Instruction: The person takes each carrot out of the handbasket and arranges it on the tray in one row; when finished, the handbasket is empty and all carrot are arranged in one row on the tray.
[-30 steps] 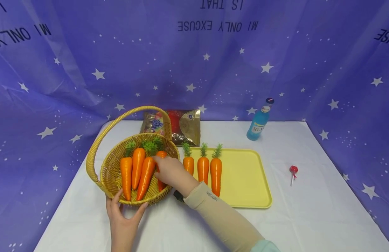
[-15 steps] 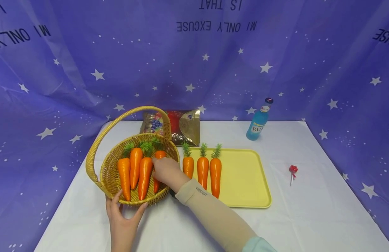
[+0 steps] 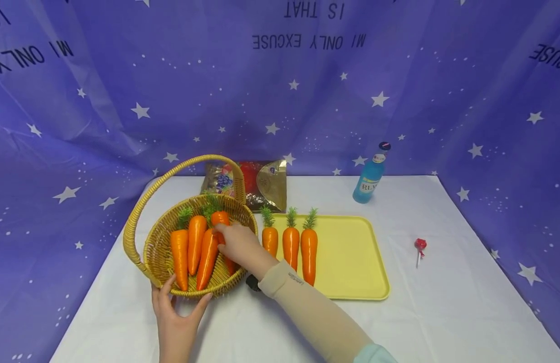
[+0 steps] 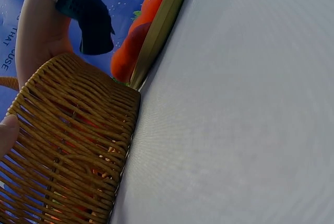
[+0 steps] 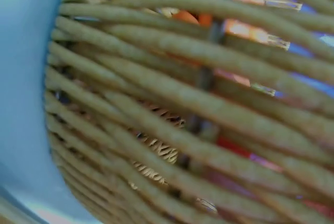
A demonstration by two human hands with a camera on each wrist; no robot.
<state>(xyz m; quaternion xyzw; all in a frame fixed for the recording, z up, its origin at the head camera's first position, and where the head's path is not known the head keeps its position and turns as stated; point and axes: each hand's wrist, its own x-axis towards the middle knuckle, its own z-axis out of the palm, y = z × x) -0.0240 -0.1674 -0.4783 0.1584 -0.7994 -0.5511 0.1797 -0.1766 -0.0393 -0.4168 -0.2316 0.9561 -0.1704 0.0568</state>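
A wicker basket (image 3: 154, 252) with an arched handle stands at the left of the table, with several orange toy carrots (image 3: 197, 244) inside, green tops toward the back. My left hand (image 3: 176, 315) holds its near rim, thumb and fingers spread along the side; in the left wrist view one fingertip (image 4: 8, 132) lies at the rim. Inside the basket, my right hand (image 3: 241, 244) grips the rightmost carrot (image 3: 220, 218), partly covering its body. The right wrist view is filled by the blurred basket weave (image 5: 156, 83), which hides that hand.
To the right of the basket lies a yellow tray (image 3: 352, 257) with 3 carrots (image 3: 309, 252) side by side at its left. A shiny snack bag (image 3: 266, 186) is behind the basket. Farther right are a blue bottle (image 3: 369, 179) and a red lollipop (image 3: 420, 244).
The rightmost carrot has shifted left and slightly back in the basket with my right hand, and the neighbouring carrots have moved slightly. My left hand keeps its place on the rim.
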